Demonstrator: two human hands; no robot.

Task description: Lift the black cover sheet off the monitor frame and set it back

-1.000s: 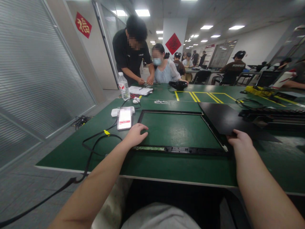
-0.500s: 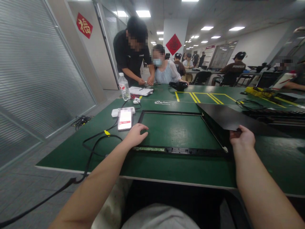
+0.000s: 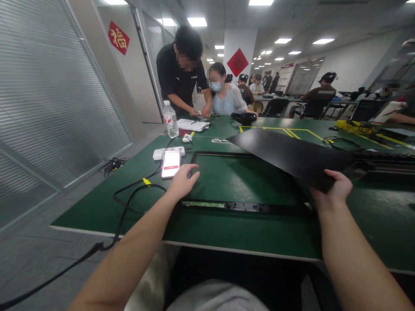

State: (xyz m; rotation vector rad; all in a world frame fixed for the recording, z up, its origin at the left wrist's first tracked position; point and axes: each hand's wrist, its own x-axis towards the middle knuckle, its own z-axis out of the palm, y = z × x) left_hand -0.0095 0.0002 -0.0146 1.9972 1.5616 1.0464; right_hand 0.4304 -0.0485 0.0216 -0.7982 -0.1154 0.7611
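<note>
A thin black panel point(image 3: 285, 151) is tilted above the right side of a black rectangular frame point(image 3: 259, 207) lying on the green table. My right hand point(image 3: 335, 188) grips the panel's near corner. The panel hides the frame's far right corner and much of its right side. At the frame's left side is my left hand point(image 3: 184, 181), its thumb and fingers apart and nothing between them. A green circuit strip point(image 3: 202, 204) runs along the left part of the frame's near edge. A phone point(image 3: 170, 163) with a lit screen lies just beyond my left hand.
A water bottle point(image 3: 170, 119), a clipboard with papers point(image 3: 193, 125) and a white mouse point(image 3: 187, 138) stand farther back. Black cables point(image 3: 121, 205) cross the table's left side. Two people point(image 3: 186, 73) are across the table. Dark long parts point(image 3: 385, 162) lie at right.
The black panel has swung left over the frame, covering its far right corner. My right hand has turned slightly with it. My left hand stays almost in place.
</note>
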